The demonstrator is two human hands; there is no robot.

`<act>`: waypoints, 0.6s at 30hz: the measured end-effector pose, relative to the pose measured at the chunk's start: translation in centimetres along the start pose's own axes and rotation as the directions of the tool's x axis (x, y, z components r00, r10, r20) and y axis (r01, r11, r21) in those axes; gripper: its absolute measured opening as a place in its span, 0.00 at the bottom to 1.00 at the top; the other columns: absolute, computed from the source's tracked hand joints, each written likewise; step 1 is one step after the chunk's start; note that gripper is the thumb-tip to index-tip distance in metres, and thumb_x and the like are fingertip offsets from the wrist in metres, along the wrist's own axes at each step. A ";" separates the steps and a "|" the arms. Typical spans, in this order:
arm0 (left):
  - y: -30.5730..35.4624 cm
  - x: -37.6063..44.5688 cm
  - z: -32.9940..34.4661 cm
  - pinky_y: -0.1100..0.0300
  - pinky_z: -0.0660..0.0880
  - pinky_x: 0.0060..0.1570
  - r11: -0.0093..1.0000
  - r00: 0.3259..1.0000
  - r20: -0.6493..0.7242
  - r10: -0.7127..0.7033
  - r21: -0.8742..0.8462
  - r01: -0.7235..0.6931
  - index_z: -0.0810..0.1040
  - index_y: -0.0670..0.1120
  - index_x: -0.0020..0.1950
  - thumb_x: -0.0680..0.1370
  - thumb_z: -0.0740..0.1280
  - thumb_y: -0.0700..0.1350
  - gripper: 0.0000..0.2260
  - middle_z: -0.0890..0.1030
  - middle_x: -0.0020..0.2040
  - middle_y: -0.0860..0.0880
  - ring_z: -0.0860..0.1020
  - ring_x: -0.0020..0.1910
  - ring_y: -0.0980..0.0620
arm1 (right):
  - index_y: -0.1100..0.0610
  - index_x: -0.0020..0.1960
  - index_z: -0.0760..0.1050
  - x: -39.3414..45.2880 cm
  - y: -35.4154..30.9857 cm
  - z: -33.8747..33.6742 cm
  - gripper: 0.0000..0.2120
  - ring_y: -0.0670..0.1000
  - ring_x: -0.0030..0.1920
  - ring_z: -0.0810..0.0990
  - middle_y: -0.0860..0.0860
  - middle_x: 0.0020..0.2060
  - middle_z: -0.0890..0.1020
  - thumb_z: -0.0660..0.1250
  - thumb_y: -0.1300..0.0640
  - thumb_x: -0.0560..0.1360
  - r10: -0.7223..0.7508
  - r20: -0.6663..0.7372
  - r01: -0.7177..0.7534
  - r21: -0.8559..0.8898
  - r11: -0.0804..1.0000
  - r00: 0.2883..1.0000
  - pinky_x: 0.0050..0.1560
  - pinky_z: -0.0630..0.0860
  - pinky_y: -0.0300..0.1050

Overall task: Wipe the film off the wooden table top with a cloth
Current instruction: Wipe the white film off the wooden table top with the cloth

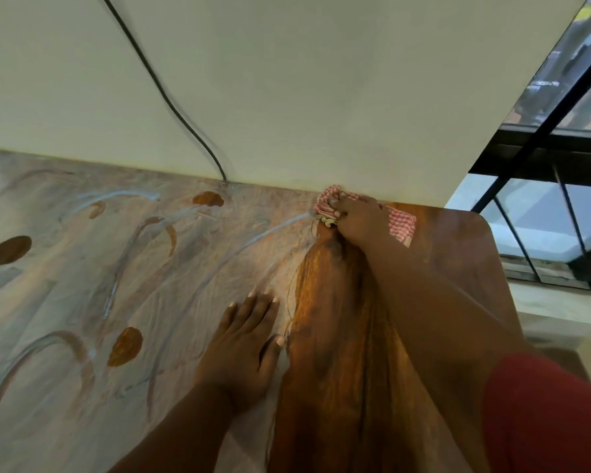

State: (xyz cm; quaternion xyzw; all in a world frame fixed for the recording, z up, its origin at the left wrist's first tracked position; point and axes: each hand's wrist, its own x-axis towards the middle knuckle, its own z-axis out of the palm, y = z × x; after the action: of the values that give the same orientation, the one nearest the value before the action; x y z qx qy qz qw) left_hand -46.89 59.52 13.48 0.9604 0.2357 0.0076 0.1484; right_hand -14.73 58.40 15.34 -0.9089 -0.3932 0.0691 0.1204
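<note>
From the head view, my right hand reaches far across the desk, its grip bunched tight around the red-checked cloth at the wall edge. My left hand lies flat, fingers spread, on the pale film.

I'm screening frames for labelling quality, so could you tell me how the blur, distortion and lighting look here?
Head view: the cable on the wall is motion-smeared; wide-angle bending curves the table top edge; the window at right is bright, while the right hand gripping the cloth and the left hand look dim.
</note>
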 end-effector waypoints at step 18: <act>0.2 0.0 -0.6 0.61 0.27 0.70 1.000 0.999 0.048 -0.012 -0.023 0.013 0.38 0.56 0.77 0.78 0.36 0.63 0.28 0.37 0.77 0.57 0.30 0.73 0.62 | 0.43 0.72 0.66 0.5 -3.2 0.9 0.23 0.60 0.71 0.61 0.50 0.72 0.68 0.59 0.53 0.77 -0.075 0.057 0.072 0.052 0.996 0.996 0.68 0.58 0.59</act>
State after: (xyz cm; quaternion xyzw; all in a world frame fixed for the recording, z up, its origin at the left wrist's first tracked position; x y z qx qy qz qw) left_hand -46.82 59.52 14.07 0.9570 0.2380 -0.0136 0.1653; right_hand -16.82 61.09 15.36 -0.8882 -0.4277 0.1010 0.1341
